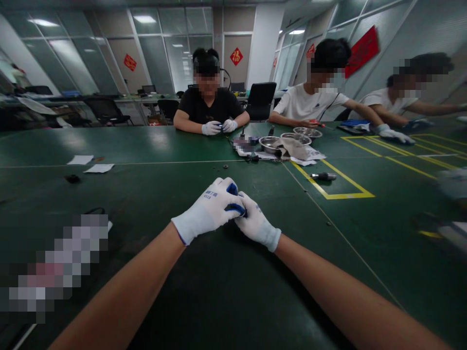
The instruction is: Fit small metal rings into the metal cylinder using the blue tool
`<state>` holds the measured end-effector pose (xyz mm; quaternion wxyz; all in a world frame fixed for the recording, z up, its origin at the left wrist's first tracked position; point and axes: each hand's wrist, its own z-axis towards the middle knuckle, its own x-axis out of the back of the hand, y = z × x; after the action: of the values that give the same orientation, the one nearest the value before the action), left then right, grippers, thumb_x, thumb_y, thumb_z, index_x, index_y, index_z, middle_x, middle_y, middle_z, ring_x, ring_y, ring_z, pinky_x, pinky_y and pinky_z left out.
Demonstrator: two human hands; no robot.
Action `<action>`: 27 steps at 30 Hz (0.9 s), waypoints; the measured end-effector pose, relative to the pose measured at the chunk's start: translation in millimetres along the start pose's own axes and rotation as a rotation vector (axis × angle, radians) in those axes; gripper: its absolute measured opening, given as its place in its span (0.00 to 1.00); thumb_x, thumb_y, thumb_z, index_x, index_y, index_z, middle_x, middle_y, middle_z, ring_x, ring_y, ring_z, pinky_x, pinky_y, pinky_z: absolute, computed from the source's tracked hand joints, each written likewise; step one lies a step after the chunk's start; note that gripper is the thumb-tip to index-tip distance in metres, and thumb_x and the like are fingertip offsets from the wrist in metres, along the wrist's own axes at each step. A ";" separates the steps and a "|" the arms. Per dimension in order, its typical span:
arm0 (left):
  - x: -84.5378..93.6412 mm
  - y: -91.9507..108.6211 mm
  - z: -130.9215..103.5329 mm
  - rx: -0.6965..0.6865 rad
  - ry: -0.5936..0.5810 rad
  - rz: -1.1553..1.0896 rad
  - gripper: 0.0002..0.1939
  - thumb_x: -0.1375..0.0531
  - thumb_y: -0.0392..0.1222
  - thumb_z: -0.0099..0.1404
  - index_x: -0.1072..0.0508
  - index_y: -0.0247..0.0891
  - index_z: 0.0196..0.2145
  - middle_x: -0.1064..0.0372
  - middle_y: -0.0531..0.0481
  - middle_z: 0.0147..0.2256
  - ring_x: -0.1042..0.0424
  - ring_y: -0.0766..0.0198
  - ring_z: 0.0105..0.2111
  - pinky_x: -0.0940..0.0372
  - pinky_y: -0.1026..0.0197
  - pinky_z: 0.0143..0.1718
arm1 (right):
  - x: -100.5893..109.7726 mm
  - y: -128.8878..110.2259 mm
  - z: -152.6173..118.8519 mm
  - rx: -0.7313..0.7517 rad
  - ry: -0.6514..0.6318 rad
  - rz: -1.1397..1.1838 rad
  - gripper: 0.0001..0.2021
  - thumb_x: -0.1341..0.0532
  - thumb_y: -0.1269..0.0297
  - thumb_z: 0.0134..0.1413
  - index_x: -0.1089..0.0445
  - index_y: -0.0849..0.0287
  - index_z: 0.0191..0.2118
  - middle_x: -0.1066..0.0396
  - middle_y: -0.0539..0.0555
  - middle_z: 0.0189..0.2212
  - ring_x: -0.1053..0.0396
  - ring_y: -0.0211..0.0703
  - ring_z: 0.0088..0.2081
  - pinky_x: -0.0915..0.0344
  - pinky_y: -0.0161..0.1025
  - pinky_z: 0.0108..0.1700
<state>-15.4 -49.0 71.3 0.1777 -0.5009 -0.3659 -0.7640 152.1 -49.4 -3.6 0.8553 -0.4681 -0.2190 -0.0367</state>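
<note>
My left hand, in a white glove with blue on its palm side, is closed with the fingers curled towards my right hand. The right one wears a similar white glove and is closed too. Their fingertips meet just above the green table. Between them only a small dark patch shows, so whatever they hold is hidden. A few tiny dark parts, among them a small ring, lie beyond my hands.
A dark-handled screwdriver lies inside a yellow tape outline to the right. Metal bowls and a cloth stand farther back. Three people sit across the table. On the left are paper slips and a blurred-out long object.
</note>
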 end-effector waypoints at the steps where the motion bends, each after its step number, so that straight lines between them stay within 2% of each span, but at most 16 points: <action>1: -1.5 0.0 -0.6 0.019 0.010 -0.025 0.06 0.35 0.40 0.66 0.17 0.44 0.40 0.35 0.45 0.50 0.36 0.49 0.53 0.35 0.42 0.59 | 0.3 -0.4 -0.1 -0.006 0.003 -0.013 0.05 0.42 0.72 0.51 0.36 0.54 0.30 0.36 0.50 0.33 0.34 0.44 0.35 0.36 0.41 0.37; 7: -16.9 1.5 -0.6 0.187 0.101 -0.141 0.07 0.34 0.40 0.65 0.19 0.39 0.41 0.36 0.43 0.51 0.35 0.49 0.53 0.34 0.43 0.60 | -0.5 5.0 0.4 -0.042 0.105 -0.052 0.06 0.42 0.73 0.48 0.39 0.54 0.28 0.38 0.50 0.31 0.37 0.43 0.32 0.39 0.40 0.34; 15: -24.5 13.6 6.3 0.220 0.149 0.063 0.06 0.37 0.41 0.67 0.20 0.40 0.38 0.35 0.42 0.48 0.36 0.47 0.51 0.32 0.42 0.55 | -2.6 9.0 1.5 -0.073 0.157 -0.030 0.06 0.42 0.71 0.49 0.38 0.54 0.27 0.38 0.50 0.30 0.37 0.44 0.32 0.38 0.40 0.32; 18: -25.0 14.8 6.7 0.261 0.141 0.020 0.07 0.38 0.42 0.68 0.20 0.39 0.37 0.34 0.42 0.47 0.34 0.47 0.50 0.32 0.43 0.55 | -3.1 9.4 1.8 -0.077 0.184 -0.048 0.06 0.42 0.71 0.50 0.38 0.54 0.26 0.38 0.50 0.30 0.36 0.44 0.32 0.38 0.41 0.32; 21: -22.9 10.1 3.9 0.268 0.086 -0.092 0.07 0.37 0.42 0.67 0.19 0.40 0.37 0.34 0.43 0.45 0.32 0.48 0.50 0.31 0.44 0.55 | -3.4 8.0 0.9 -0.068 0.160 -0.056 0.07 0.42 0.73 0.48 0.38 0.54 0.26 0.38 0.50 0.30 0.36 0.43 0.32 0.38 0.40 0.32; 23: -22.4 6.6 1.9 0.271 0.089 -0.127 0.07 0.35 0.42 0.65 0.18 0.42 0.38 0.33 0.44 0.44 0.32 0.48 0.49 0.30 0.44 0.54 | -3.7 6.5 0.1 -0.061 0.138 -0.050 0.07 0.42 0.74 0.48 0.38 0.54 0.27 0.37 0.50 0.31 0.35 0.43 0.32 0.38 0.40 0.32; 27: -24.0 8.2 1.6 0.271 0.122 -0.065 0.06 0.36 0.43 0.65 0.18 0.42 0.37 0.33 0.43 0.45 0.32 0.47 0.51 0.31 0.42 0.55 | -5.0 5.0 -0.9 -0.049 0.136 -0.036 0.07 0.41 0.73 0.50 0.38 0.54 0.27 0.37 0.51 0.31 0.35 0.44 0.32 0.38 0.40 0.32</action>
<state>1.3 -55.6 53.3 0.2409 -0.4128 -0.4701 -0.7420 149.3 -48.0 -9.9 0.8556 -0.4816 -0.1678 -0.0890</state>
